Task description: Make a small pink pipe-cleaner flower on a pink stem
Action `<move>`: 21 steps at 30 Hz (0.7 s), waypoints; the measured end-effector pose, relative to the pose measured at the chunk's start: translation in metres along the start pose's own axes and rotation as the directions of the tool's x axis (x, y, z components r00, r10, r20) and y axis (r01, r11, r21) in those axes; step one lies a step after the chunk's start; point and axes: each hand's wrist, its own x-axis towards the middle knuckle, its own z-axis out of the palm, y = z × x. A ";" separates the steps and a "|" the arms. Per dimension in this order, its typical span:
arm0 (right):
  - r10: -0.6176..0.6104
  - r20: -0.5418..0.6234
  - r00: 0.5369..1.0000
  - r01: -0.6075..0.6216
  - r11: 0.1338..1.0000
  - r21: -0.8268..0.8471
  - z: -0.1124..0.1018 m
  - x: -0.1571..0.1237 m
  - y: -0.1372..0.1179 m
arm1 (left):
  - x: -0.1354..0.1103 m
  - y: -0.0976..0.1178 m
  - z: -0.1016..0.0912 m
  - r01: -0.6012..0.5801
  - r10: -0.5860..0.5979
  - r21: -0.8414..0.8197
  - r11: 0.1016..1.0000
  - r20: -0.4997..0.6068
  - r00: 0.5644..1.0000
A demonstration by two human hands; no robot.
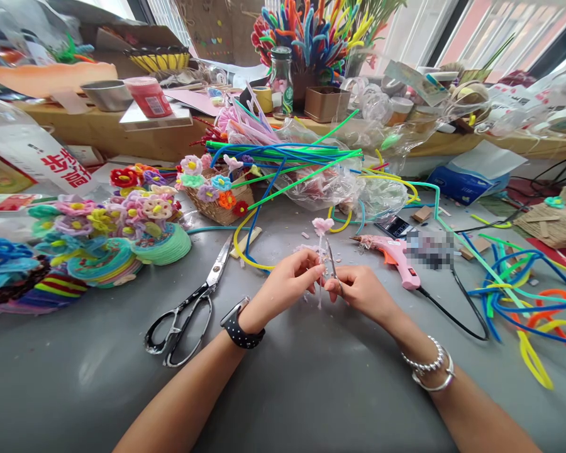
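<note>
My left hand (298, 277) is closed, its thumb and fingers pinching a pale pink fuzzy pipe cleaner (322, 228). Its top is bent into a small heart-like shape, and a thin stem hangs below the fingers. My right hand (361, 286) is closed round small metal scissors (331, 259). Their narrow blades point up, right beside the pink stem; whether they touch it I cannot tell. The fingers hide the scissors' handles. Pink fuzz and scraps lie on the table behind both hands.
Large black-handled scissors (191, 308) lie left of my hands. A pink glue gun (391, 255) with a black cord lies to the right, near loose coloured pipe cleaners (523, 296). Pipe-cleaner flower pots (160, 242) and a woven flower basket (217, 201) stand at the left.
</note>
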 end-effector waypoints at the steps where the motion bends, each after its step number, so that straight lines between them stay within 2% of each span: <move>1: -0.007 0.005 1.000 0.008 1.000 -0.009 0.000 0.000 0.001 | 0.000 0.000 0.000 0.001 -0.001 -0.004 1.000 0.006 1.000; 7: 0.025 0.009 1.000 -0.025 0.999 -0.041 0.001 0.002 0.002 | -0.001 -0.002 0.002 0.010 -0.009 -0.026 1.000 0.025 1.000; 13: -0.003 0.004 1.000 0.003 0.999 -0.042 0.000 0.001 0.002 | -0.001 -0.003 0.001 0.012 -0.011 -0.008 1.000 0.028 1.000; 21: 0.035 -0.066 0.997 -0.038 0.998 -0.051 -0.001 0.000 -0.001 | 0.000 -0.003 0.001 0.011 -0.010 -0.019 1.000 0.021 1.000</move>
